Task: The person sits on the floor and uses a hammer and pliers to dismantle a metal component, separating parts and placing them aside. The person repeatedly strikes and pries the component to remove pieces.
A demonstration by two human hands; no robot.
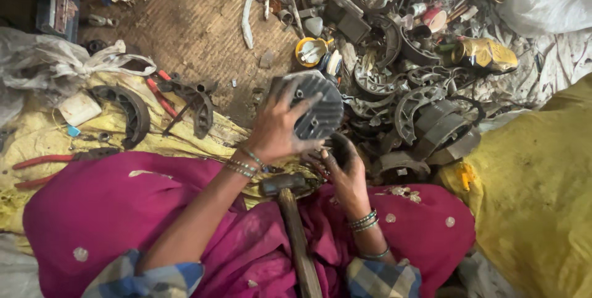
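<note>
My left hand (276,126) grips a round grey finned metal part (319,108), holding it up over the floor in front of my lap. Just below it my right hand (341,163) curls around a small dark piece; what that piece is I cannot tell. Both wrists carry bangles. A hammer (290,206) with a wooden handle lies across my magenta-clothed lap, its metal head between my two wrists.
A heap of curved metal brake shoes (425,119) and scrap lies to the right. Two more brake shoes (132,113) and red-handled pliers (43,162) rest on yellow cloth at left. A yellow sack (536,181) stands at right, a brass can (484,54) behind.
</note>
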